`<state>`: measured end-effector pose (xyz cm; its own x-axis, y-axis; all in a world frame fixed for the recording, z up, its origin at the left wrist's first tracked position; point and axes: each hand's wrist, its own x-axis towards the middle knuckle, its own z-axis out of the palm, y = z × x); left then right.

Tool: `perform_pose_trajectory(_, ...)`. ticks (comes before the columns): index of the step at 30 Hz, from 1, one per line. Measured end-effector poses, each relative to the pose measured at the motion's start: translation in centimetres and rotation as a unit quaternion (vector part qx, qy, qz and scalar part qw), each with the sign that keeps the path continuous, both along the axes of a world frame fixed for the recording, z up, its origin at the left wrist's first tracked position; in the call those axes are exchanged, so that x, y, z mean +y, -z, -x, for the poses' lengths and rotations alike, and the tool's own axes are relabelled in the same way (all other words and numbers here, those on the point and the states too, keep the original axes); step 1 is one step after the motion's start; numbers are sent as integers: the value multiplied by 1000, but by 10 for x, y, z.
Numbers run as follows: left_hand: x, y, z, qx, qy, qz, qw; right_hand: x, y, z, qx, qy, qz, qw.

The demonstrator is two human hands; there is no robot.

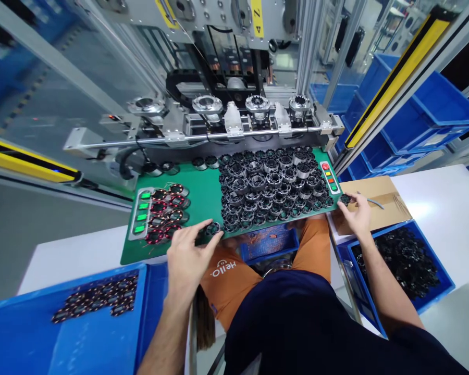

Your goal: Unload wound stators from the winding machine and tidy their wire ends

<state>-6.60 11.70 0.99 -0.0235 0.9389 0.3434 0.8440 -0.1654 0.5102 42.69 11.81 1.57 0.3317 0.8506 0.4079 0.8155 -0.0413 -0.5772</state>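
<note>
**Two stator rings in hand at the front edge of the green mat**

Left hand, lower centre-left of the frame: fingertips pinched on a small black stator ring lying on the green mat, just in front of the packed field of rings. Right hand, centre-right: thumb and fingers closed on a second ring at the mat's right edge, beside the button strip.

Handling, judged: rings look rigid and light, a metal core with dark moulded teeth. Probably not slippery, but the teeth could snag neighbours. Best taken by the outer rim, as both hands do now; poking into the bore risks the teeth.

Around: copper-wound rings sit in the left part of the mat next to a strip of green lamps. Machine fixture row runs across the upper centre. Blue bin of bare rings at lower right, another blue bin with wound parts at lower left, cardboard sheet behind the right hand.

Room: bare mat only in the middle strip between the two clusters; near edge of the mat is right under the left hand. Rail of the fixture bounds the far side.
</note>
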Motion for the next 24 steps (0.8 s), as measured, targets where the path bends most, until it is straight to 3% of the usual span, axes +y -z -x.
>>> perform_pose_trajectory(4,-7,-7,-5,-26,-39,-30,998,0,-3,0,21,10,7,1000)
perform_pose_trajectory(12,-10,-15,-11,-57,-42,7,997,-4,-8,4,21,20,55,998)
perform_pose_trajectory(15,-7,-30,-8,-84,-45,33,995,-2,-17,8,8,13,36,999)
perform_pose_trajectory(17,2,-51,1,-120,-75,23,990,4,-37,15,-5,24,-19,1000)
perform_pose_trajectory(20,29,-94,20,-167,-121,-25,978,27,-87,36,2,4,-99,995)
perform_pose_trajectory(24,89,-155,50,-92,-97,-81,988,87,-168,89,-44,-149,-168,973)
